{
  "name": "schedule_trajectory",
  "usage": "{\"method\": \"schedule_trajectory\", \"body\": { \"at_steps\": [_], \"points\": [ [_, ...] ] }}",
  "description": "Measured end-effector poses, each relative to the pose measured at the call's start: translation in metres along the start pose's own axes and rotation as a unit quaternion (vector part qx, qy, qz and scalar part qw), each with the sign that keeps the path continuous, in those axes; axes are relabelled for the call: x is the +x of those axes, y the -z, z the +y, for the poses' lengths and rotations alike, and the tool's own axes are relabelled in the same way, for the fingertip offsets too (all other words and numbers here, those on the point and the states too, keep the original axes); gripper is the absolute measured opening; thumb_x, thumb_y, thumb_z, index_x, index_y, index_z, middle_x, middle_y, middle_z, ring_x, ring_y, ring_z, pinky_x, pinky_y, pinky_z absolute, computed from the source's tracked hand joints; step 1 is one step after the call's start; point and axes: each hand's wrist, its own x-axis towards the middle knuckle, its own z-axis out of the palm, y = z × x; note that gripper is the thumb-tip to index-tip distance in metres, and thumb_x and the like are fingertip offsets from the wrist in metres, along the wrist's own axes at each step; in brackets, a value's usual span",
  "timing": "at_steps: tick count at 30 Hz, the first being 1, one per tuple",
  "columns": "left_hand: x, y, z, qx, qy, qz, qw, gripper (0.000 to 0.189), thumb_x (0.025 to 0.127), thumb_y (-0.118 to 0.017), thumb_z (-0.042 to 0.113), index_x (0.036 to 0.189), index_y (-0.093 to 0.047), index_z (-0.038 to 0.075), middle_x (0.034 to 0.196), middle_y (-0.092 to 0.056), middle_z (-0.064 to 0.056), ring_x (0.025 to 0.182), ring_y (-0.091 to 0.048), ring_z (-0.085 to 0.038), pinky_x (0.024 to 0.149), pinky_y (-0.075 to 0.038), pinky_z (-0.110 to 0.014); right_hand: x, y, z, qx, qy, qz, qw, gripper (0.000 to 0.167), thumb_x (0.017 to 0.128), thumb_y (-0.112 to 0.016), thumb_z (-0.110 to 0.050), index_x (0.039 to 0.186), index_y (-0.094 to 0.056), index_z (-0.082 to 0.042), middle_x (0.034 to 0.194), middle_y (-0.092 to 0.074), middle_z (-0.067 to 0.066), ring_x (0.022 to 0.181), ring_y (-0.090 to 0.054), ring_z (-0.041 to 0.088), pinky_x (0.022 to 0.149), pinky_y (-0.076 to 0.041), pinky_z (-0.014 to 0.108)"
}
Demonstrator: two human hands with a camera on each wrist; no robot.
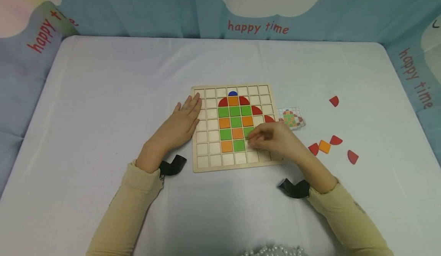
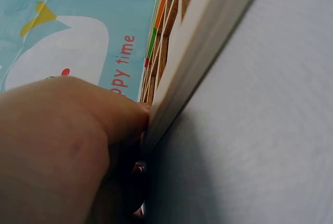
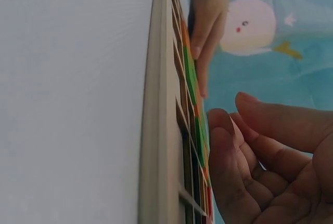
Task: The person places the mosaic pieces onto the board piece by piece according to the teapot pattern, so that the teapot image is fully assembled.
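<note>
A wooden grid board [image 1: 203, 168] lies on the white table, with green, orange, red and blue pieces set in its cells. My left hand [image 1: 175, 128] rests at the board's left edge with its fingers extended, the fingertips over the rim; in the left wrist view its thumb touches the board's side. Over the lower right cells is my right hand [image 1: 275, 139], fingers bent beside a green square tile [image 1: 247, 131]. The right wrist view shows the thumb apart from the bent fingers [image 3: 223, 156], with no piece visible between them. This hand covers some cells.
A small pattern card [image 1: 292, 118] lies by the board's right edge, partly behind my right hand. Further right are several loose red quarter-circle pieces [image 1: 353, 157] and an orange square [image 1: 324, 147]. A string of white beads [image 1: 273, 251] shows at the near edge.
</note>
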Motion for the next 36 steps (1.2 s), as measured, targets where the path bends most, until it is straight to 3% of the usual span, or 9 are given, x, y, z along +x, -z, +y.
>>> {"method": "schedule_trajectory", "body": {
  "at_steps": [14,19,26,36],
  "points": [
    [0.0,0.001,0.0,0.001,0.0,-0.001,1.0,0.055,0.102,-0.035,0.016,0.148,-0.013,-0.005,0.156,-0.002,-0.016,0.143,0.001,-0.029,0.113,-0.003,-0.051,-0.034,0.032,0.017,0.028,-0.08,0.066,0.9942,0.021,0.08,-0.076,-0.011,0.098,-0.07,0.0,0.087,-0.068,0.008,0.073,-0.064,0.013,0.068,-0.051,0.019],
    [0.0,0.001,0.0,0.002,-0.001,-0.002,1.0,0.055,0.102,-0.035,0.016,0.148,-0.012,-0.005,0.156,-0.002,-0.016,0.143,0.001,-0.03,0.113,-0.003,-0.051,-0.047,0.042,0.026,0.028,-0.1,0.081,0.9912,0.025,0.082,-0.075,-0.014,0.101,-0.069,0.002,0.085,-0.068,0.005,0.074,-0.064,0.011,0.069,-0.051,0.018],
    [0.0,0.0,0.0,0.001,-0.001,-0.001,1.0,0.055,0.102,-0.034,0.017,0.148,-0.012,-0.005,0.157,-0.002,-0.015,0.143,0.001,-0.029,0.113,-0.003,-0.051,-0.067,0.054,0.037,0.024,-0.136,0.12,0.983,0.031,0.083,-0.075,-0.022,0.103,-0.068,0.001,0.078,-0.07,-0.008,0.07,-0.062,0.007,0.056,-0.045,0.022],
    [0.001,-0.001,-0.001,0.005,0.0,0.0,1.0,0.055,0.103,-0.034,0.017,0.148,-0.011,-0.004,0.157,-0.001,-0.015,0.143,0.001,-0.029,0.113,-0.003,-0.05,-0.084,0.068,0.053,0.023,-0.147,0.159,0.976,0.034,0.085,-0.073,-0.022,0.107,-0.066,0.003,0.084,-0.072,-0.005,0.074,-0.066,0.008,0.067,-0.05,0.017]
  ]
}}
